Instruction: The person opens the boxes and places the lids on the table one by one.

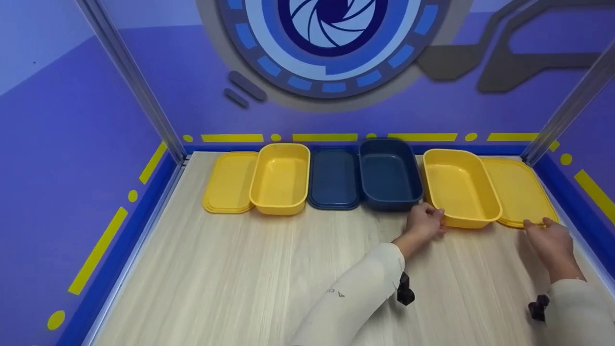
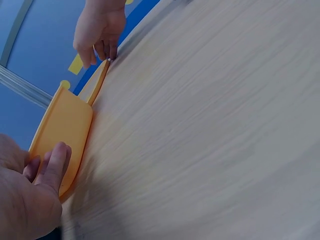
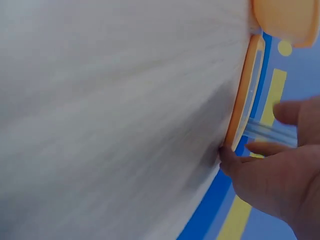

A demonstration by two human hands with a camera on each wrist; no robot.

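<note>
At the right end of a row stands a yellow box (image 1: 461,187) without a lid on it. My left hand (image 1: 424,222) touches its front left corner, and the left wrist view shows the fingers lying fairly straight against the box's outer wall. Right of that box lies a flat yellow lid (image 1: 521,192), its left edge close against or under the box. My right hand (image 1: 550,242) has its fingertips at the lid's front edge. In the right wrist view, a fingertip meets the lid's corner while the thumb and other fingers are spread.
Left of the yellow box stand a dark blue box (image 1: 390,175), a dark blue lid (image 1: 334,180), another yellow box (image 1: 280,178) and another yellow lid (image 1: 229,182). The row runs along the back wall (image 1: 336,120) of the wooden table (image 1: 240,278). A side wall (image 1: 593,158) rises at the right.
</note>
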